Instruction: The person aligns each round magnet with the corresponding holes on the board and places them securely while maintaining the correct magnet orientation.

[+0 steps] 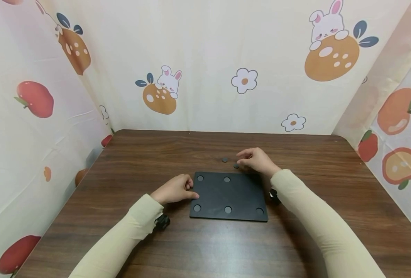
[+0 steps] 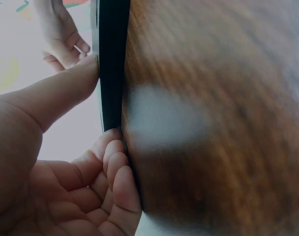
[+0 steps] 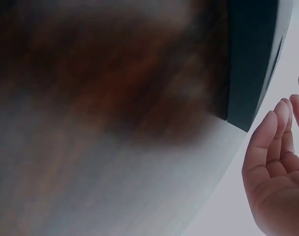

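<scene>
A flat black board [image 1: 229, 197] with several round recesses lies on the table. My left hand [image 1: 177, 189] holds its left edge, the thumb [image 2: 75, 86] against the board and the other fingers curled low beside the edge. Beyond the board's far edge, two small dark discs lie on the wood: one disc [image 1: 224, 159] apart, the other disc [image 1: 236, 165] right by my right hand's fingertips. The right hand [image 1: 257, 160] hovers over the far right corner, fingers bent with a gap at the thumb. Nothing shows between them, and the hand covers that corner.
The brown wooden table [image 1: 149, 154] reaches back to a patterned curtain [image 1: 205, 77], which also hangs along both sides. A dark wrist device [image 1: 161, 222] sits under the left cuff, and another dark device [image 1: 274, 196] under the right.
</scene>
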A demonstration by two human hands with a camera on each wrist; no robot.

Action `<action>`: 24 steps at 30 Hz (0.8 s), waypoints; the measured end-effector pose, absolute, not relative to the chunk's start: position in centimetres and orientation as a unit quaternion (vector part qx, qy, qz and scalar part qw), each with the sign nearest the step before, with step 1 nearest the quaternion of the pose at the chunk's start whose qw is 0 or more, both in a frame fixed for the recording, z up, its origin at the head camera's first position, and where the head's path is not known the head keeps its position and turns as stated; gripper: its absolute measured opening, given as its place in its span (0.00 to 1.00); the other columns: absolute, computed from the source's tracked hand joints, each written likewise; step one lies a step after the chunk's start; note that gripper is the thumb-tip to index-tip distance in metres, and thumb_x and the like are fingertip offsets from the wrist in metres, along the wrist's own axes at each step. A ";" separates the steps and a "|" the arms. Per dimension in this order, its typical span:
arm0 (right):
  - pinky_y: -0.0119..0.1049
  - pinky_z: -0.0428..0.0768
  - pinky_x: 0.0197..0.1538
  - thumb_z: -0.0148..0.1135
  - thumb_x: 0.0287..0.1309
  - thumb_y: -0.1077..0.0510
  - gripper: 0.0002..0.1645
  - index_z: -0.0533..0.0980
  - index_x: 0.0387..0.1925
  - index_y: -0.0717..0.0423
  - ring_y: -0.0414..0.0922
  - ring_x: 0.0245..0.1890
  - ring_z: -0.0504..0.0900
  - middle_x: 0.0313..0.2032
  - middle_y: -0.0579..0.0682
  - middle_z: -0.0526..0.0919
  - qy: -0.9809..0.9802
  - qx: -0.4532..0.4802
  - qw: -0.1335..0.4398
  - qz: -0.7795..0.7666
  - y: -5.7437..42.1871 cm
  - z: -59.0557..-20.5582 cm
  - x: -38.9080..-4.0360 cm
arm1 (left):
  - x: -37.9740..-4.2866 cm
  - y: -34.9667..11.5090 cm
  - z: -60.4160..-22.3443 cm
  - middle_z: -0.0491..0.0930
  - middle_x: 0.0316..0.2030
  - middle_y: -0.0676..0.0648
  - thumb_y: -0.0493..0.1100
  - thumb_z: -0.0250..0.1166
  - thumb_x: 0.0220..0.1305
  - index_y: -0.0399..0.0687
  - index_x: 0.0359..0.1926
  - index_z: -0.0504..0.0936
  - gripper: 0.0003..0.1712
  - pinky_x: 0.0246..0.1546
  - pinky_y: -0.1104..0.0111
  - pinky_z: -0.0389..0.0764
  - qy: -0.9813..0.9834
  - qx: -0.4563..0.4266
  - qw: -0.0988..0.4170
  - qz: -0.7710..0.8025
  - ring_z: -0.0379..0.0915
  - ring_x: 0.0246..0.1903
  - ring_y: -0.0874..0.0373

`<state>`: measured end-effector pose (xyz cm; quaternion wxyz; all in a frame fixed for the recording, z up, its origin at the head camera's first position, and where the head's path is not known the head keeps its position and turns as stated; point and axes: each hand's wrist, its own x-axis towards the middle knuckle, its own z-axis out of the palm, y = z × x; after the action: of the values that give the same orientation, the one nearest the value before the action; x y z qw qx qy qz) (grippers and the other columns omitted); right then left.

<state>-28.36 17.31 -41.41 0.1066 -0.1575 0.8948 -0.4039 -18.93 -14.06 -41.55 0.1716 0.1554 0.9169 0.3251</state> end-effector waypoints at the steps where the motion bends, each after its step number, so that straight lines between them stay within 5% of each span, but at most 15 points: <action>1: 0.38 0.74 0.34 0.64 0.55 0.52 0.20 0.77 0.50 0.52 0.47 0.33 0.74 0.38 0.51 0.80 0.895 -0.158 0.110 -0.402 17.3 -41.5 -28.4 | -18.9 -14.1 -41.6 0.70 0.29 0.47 0.52 0.71 0.49 0.43 0.35 0.72 0.22 0.29 0.67 0.67 0.917 0.155 0.172 0.325 0.64 0.26 0.58; 12: 0.37 0.74 0.34 0.65 0.53 0.54 0.20 0.78 0.48 0.53 0.46 0.29 0.76 0.33 0.49 0.83 0.896 -0.150 0.137 -0.395 17.0 -41.9 -28.9 | -19.0 -14.0 -41.7 0.70 0.30 0.47 0.52 0.71 0.49 0.44 0.35 0.72 0.22 0.29 0.67 0.67 0.917 0.157 0.170 0.324 0.64 0.26 0.58; 24: 0.35 0.74 0.36 0.67 0.50 0.54 0.17 0.81 0.44 0.51 0.43 0.33 0.75 0.39 0.49 0.83 0.906 -0.149 0.138 -0.372 16.8 -42.3 -29.2 | -18.9 -14.1 -41.6 0.69 0.28 0.47 0.52 0.71 0.49 0.43 0.35 0.71 0.22 0.28 0.67 0.66 0.918 0.156 0.169 0.323 0.63 0.25 0.59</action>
<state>-29.21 16.80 -42.28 0.1381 -0.1486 0.9056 -0.3725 -18.91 -14.09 -41.61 0.1692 0.1558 0.9179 0.3233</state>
